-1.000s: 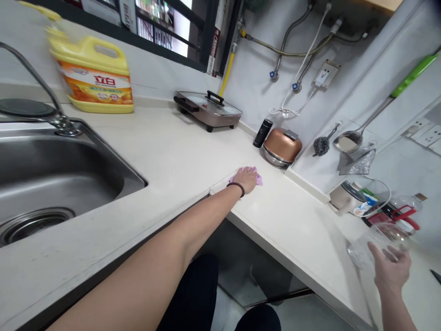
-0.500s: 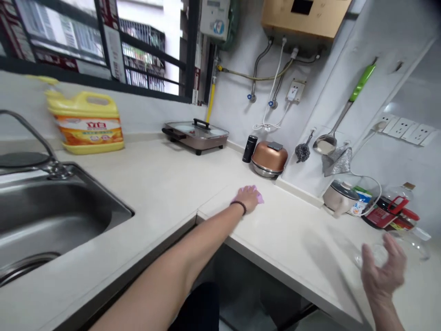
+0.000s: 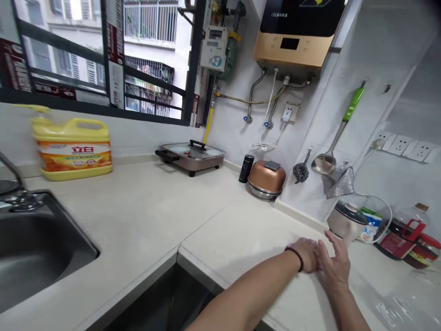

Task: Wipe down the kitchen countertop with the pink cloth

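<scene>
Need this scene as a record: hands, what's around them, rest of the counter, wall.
left hand: low at the countertop, dark bracelet on wrist; purplish cloth barely visible at its edge
right hand: beside left hand, fingers spread; contact between them unclear
beyond hands: electric pot with glass lid
far corner: electric griddle, black flask, copper-colored domed vessel
left side: yellow detergent jug, sink
wall: hanging ladle, wire scourer

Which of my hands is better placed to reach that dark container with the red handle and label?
Probably your right hand: it looks open and is nearer the dark container. Your left hand lies farther away, with lilac cloth just showing at its edge.
</scene>
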Action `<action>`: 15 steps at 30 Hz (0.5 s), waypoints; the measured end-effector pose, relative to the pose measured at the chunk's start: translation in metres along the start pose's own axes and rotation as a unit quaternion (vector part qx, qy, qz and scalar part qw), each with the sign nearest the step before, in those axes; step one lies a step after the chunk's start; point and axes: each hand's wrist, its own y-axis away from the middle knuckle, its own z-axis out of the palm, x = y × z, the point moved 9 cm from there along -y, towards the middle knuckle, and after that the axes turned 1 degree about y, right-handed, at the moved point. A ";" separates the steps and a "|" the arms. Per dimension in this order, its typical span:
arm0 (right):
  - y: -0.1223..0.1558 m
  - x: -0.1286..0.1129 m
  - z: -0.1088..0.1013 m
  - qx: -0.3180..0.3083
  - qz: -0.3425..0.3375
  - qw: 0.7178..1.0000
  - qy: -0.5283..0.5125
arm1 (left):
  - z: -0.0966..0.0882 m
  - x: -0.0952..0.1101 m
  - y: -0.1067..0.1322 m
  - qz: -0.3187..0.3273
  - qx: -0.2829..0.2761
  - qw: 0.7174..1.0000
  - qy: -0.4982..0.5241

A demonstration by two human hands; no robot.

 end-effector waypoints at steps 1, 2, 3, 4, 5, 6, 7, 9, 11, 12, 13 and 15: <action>0.000 0.007 -0.004 0.006 0.017 1.000 0.011 | -0.008 -0.011 -0.003 -0.013 0.004 1.000 -0.011; 0.000 0.012 -0.007 0.010 0.033 0.999 0.019 | -0.017 -0.023 -0.003 -0.028 0.006 0.999 -0.028; 0.000 0.015 -0.008 0.008 0.046 0.999 0.022 | -0.026 -0.038 0.000 -0.043 0.009 0.998 -0.045; 0.000 0.017 -0.007 0.003 0.057 0.998 0.019 | -0.036 -0.055 0.006 -0.058 0.013 0.997 -0.057; 0.000 0.017 -0.004 -0.007 0.066 0.998 0.011 | -0.047 -0.075 0.015 -0.076 0.013 0.995 -0.069; 0.000 0.016 -0.001 -0.017 0.071 0.997 0.001 | -0.058 -0.096 0.026 -0.096 0.014 0.993 -0.072; 0.000 0.015 0.002 -0.023 0.075 0.997 -0.009 | -0.071 -0.120 0.041 -0.116 0.021 0.991 -0.071; -0.002 0.013 0.004 -0.020 0.077 0.997 -0.018 | -0.099 -0.170 0.075 -0.163 0.039 0.983 -0.077; -0.005 0.012 0.002 -0.006 0.079 0.997 -0.018 | -0.126 -0.218 0.113 -0.222 0.056 0.969 -0.097; -0.007 0.012 0.001 0.002 0.081 0.997 -0.017 | -0.137 -0.241 0.133 -0.267 0.063 0.957 -0.097; -0.010 0.010 0.000 0.009 0.082 0.996 -0.017 | -0.146 -0.260 0.151 -0.309 0.069 0.943 -0.099; -0.014 0.001 -0.002 0.023 0.076 0.997 -0.020 | -0.157 -0.285 0.175 -0.366 0.079 0.920 -0.121</action>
